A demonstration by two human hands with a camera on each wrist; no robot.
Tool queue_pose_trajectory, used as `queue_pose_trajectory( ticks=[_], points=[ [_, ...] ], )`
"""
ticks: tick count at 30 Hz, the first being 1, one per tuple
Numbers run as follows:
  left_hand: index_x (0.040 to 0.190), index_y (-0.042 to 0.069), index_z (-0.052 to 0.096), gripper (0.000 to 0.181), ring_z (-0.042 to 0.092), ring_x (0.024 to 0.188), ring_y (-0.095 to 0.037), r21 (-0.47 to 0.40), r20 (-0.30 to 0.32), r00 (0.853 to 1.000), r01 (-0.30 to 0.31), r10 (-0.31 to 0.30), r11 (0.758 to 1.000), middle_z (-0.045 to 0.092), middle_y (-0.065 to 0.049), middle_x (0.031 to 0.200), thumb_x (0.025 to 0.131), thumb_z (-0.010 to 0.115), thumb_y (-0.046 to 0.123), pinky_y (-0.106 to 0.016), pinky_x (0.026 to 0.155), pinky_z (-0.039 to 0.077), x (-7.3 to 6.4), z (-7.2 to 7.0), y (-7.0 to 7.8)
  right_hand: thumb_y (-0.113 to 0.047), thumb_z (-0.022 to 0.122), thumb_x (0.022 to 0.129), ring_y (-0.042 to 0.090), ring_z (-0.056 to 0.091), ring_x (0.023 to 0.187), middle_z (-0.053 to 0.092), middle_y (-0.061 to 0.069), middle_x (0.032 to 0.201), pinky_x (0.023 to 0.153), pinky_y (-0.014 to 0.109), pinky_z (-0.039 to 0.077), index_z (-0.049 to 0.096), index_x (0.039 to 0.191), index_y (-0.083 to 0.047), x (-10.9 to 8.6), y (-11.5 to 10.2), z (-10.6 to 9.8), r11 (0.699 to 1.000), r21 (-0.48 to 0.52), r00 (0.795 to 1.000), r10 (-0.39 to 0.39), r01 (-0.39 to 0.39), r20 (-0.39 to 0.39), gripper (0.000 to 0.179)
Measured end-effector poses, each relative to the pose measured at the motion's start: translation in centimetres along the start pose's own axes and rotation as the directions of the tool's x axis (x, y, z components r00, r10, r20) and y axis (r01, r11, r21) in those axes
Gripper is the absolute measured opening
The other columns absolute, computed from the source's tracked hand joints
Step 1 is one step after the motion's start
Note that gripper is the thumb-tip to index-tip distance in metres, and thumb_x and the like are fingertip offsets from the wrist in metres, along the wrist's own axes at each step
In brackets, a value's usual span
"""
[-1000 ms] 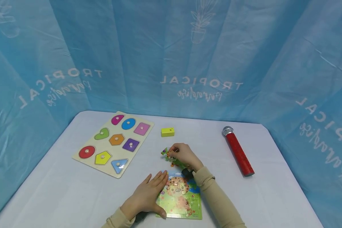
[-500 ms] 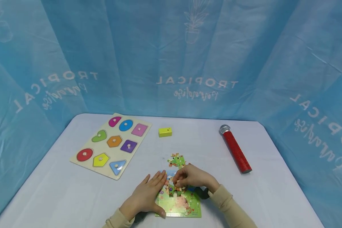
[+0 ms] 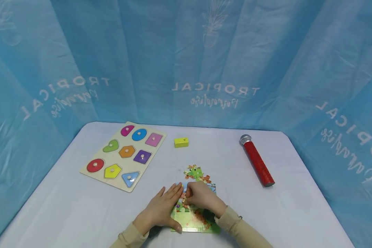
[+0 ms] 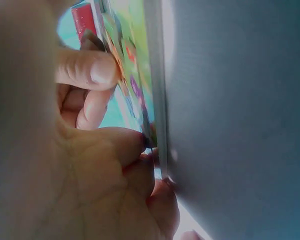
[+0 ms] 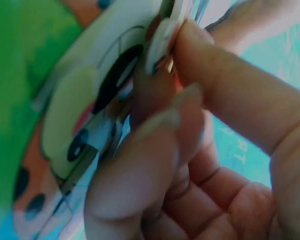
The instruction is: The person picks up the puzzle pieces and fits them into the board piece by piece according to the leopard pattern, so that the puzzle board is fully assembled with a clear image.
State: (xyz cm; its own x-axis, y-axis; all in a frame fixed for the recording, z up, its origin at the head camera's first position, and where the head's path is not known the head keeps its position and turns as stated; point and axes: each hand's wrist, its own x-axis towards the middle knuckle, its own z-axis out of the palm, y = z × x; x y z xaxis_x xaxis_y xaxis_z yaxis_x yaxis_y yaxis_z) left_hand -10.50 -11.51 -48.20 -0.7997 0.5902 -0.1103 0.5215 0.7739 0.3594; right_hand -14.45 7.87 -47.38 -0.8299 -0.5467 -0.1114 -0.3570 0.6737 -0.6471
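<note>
A jigsaw puzzle board (image 3: 190, 225) with a green, spotted-animal picture lies at the front middle of the table. My left hand (image 3: 161, 208) rests along its left edge, fingers straight and thumb spread toward the near corner. Over the board's upper left part, my right hand (image 3: 204, 198) pinches a green and orange puzzle piece (image 3: 183, 207). In the right wrist view, the pale edge of the puzzle piece (image 5: 161, 46) shows between thumb and fingers. The right hand hides much of the board's upper half. Several loose puzzle pieces (image 3: 194, 172) lie just beyond the board.
A shape board (image 3: 114, 182) with coloured knobbed shapes lies at the left. The yellow block (image 3: 181, 142) sits toward the back, and a red toy microphone (image 3: 257, 161) lies at the right. A blue curtain (image 3: 148, 62) hangs behind the white table (image 3: 65, 206).
From the loose pieces beyond the board, my right hand has come back over the board with a puzzle piece and now holds it near the upper left. The left hand stays at the edge.
</note>
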Motion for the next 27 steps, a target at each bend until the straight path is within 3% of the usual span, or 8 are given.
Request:
queue_pose_trajectory(
  ticks=[5, 12, 15, 18, 21, 24, 27],
  points=[
    [0.152, 0.003, 0.026, 0.128, 0.023, 0.149, -0.032, -0.006, 0.005, 1.0, 0.002, -0.002, 1.0, 0.023, -0.013, 0.161, 0.055, 0.081, 0.066, -0.057, 0.117, 0.024, 0.1, 0.1, 0.0, -0.012, 0.081, 0.077, 0.004, 0.045, 0.05, 0.053, -0.007, 0.06, 0.047, 0.018, 0.038, 0.056, 0.07, -0.013, 0.3, 0.0, 0.2, 0.998, -0.052, 0.999, 0.026, -0.028, -0.035, 0.025],
    [0.153, 0.002, 0.026, 0.128, 0.022, 0.149, -0.032, -0.004, 0.012, 1.0, 0.005, -0.005, 1.0, 0.022, -0.013, 0.161, 0.056, 0.081, 0.066, -0.058, 0.117, 0.023, 0.2, 0.0, 0.1, -0.015, 0.078, 0.081, 0.006, 0.049, 0.052, 0.057, -0.005, 0.063, 0.049, 0.02, 0.041, 0.061, 0.074, -0.012, 0.9, 1.1, -0.9, 0.998, 0.056, 0.999, 0.02, -0.022, 0.035, 0.019],
    [0.152, 0.002, 0.026, 0.128, 0.021, 0.149, -0.033, -0.013, 0.006, 1.0, 0.004, -0.004, 1.0, 0.022, -0.013, 0.161, 0.056, 0.081, 0.065, -0.058, 0.117, 0.022, 0.5, -0.2, 0.1, -0.018, 0.074, 0.085, 0.009, 0.051, 0.056, 0.061, -0.001, 0.069, 0.051, 0.023, 0.044, 0.064, 0.079, -0.012, 1.6, 1.8, -2.2, 0.994, 0.088, 0.998, 0.063, -0.061, -0.015, 0.013],
    [0.153, 0.002, 0.025, 0.129, 0.021, 0.149, -0.033, -0.018, 0.009, 1.0, 0.006, -0.006, 1.0, 0.022, -0.013, 0.161, 0.055, 0.082, 0.065, -0.059, 0.117, 0.022, 0.6, -0.3, 0.1, -0.018, 0.075, 0.085, 0.018, 0.058, 0.071, 0.065, 0.006, 0.086, 0.063, 0.031, 0.051, 0.067, 0.092, -0.009, 2.4, 2.5, -3.4, 0.993, 0.054, 0.981, 0.113, -0.106, -0.155, 0.014],
    [0.152, 0.002, 0.025, 0.129, 0.021, 0.149, -0.033, -0.02, 0.014, 1.0, 0.011, -0.011, 1.0, 0.022, -0.014, 0.161, 0.055, 0.082, 0.064, -0.059, 0.117, 0.022, 0.5, -0.3, 0.1, -0.017, 0.076, 0.083, 0.03, 0.06, 0.101, 0.063, 0.013, 0.114, 0.084, 0.043, 0.053, 0.066, 0.113, -0.008, 3.1, 3.2, -3.9, 0.991, -0.013, 0.96, 0.128, -0.135, -0.251, 0.033],
    [0.152, 0.002, 0.025, 0.129, 0.021, 0.149, -0.033, -0.026, 0.017, 1.0, 0.01, -0.01, 1.0, 0.021, -0.015, 0.161, 0.055, 0.083, 0.063, -0.059, 0.117, 0.022, 0.3, -0.2, 0.0, -0.014, 0.076, 0.083, 0.038, 0.054, 0.12, 0.058, 0.016, 0.131, 0.1, 0.051, 0.046, 0.061, 0.128, -0.009, 3.5, 3.8, -4.0, 0.99, -0.032, 0.96, 0.123, -0.135, -0.251, 0.048],
    [0.153, 0.002, 0.025, 0.128, 0.02, 0.15, -0.033, -0.024, 0.024, 1.0, 0.011, -0.011, 1.0, 0.021, -0.014, 0.161, 0.056, 0.082, 0.064, -0.059, 0.118, 0.022, 0.1, -0.2, 0.0, -0.012, 0.075, 0.084, 0.035, 0.057, 0.118, 0.063, 0.015, 0.127, 0.1, 0.051, 0.047, 0.059, 0.131, -0.009, 3.8, 4.0, -3.8, 0.992, -0.014, 0.968, 0.118, -0.124, -0.221, 0.05]
  ],
)
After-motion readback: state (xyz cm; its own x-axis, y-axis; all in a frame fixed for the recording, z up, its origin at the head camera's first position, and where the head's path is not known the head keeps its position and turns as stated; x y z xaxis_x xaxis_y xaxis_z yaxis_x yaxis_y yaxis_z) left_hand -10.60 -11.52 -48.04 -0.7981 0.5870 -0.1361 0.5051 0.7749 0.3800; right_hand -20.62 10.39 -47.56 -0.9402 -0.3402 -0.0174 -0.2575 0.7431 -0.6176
